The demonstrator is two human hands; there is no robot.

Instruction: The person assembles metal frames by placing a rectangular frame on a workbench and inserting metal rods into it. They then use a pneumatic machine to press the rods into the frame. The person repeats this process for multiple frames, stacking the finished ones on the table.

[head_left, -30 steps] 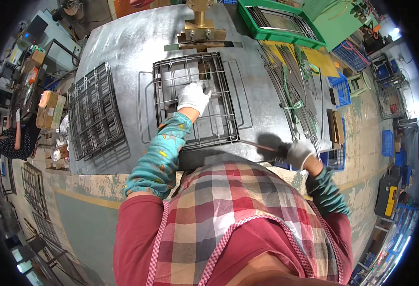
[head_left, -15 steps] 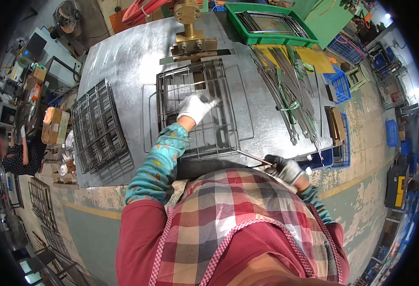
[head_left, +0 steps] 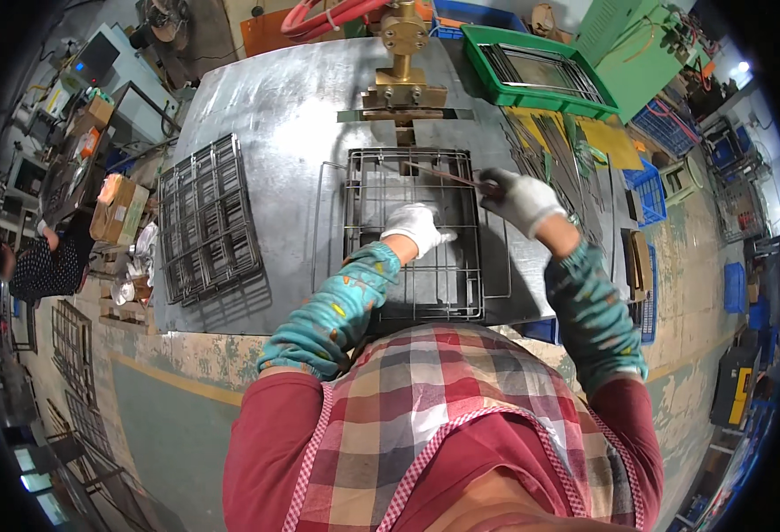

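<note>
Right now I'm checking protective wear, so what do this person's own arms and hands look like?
The left hand and right hand wear whitish gloves; the right one looks greyer. Teal oversleeves with yellow and orange marks cover both forearms, bunched into wrinkles. Above them show dark red sleeves. Between each glove and oversleeve, the wrist is bare.

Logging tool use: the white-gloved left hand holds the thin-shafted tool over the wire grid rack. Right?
Wrong hand: the head view shows the white-gloved right hand holding the thin-shafted tool over the wire grid rack.
</note>
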